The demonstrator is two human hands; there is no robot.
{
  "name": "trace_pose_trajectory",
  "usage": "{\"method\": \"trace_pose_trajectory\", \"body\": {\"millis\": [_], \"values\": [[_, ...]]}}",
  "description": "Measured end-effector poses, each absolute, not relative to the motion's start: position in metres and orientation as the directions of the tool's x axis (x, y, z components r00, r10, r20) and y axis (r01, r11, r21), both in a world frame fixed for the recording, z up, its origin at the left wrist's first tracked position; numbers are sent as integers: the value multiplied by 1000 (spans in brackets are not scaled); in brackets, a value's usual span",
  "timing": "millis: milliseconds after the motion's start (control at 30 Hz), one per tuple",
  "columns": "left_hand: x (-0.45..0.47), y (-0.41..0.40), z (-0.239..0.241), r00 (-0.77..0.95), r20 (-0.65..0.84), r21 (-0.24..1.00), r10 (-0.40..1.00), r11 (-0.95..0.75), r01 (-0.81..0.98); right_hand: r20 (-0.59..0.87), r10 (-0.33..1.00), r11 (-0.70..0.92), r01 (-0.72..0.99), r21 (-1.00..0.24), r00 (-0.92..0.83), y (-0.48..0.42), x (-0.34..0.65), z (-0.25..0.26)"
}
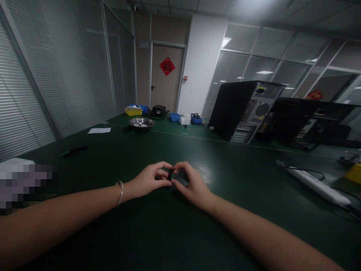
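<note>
My left hand [149,180] and my right hand [190,186] meet low over the dark green table [118,226], fingers curled. Between their fingertips they pinch a small dark part [175,175] with a hint of green on it; it is too small and dim to name. A silver bracelet [120,192] circles my left wrist. Both forearms stretch in from the near edge.
An open computer tower [245,111] and a second dark case [307,122] stand at the right. A white power strip [316,184] lies near them. Far back are a metal bowl [141,123], yellow and blue bins [133,111], a sheet of paper [99,130] and a dark tool [73,150].
</note>
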State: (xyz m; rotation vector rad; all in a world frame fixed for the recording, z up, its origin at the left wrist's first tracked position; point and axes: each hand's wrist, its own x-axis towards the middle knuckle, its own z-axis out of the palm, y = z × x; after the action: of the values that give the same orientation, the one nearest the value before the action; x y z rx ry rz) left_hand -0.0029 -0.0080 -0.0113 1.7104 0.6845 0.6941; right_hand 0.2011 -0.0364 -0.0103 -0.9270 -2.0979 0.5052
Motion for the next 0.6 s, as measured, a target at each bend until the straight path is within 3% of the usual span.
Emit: {"method": "trace_pose_trajectory", "body": {"millis": [600], "values": [[-1, -9, -8, 639, 118, 962, 760, -246, 115, 513, 720, 694, 503, -515, -467, -37, 197, -12]]}}
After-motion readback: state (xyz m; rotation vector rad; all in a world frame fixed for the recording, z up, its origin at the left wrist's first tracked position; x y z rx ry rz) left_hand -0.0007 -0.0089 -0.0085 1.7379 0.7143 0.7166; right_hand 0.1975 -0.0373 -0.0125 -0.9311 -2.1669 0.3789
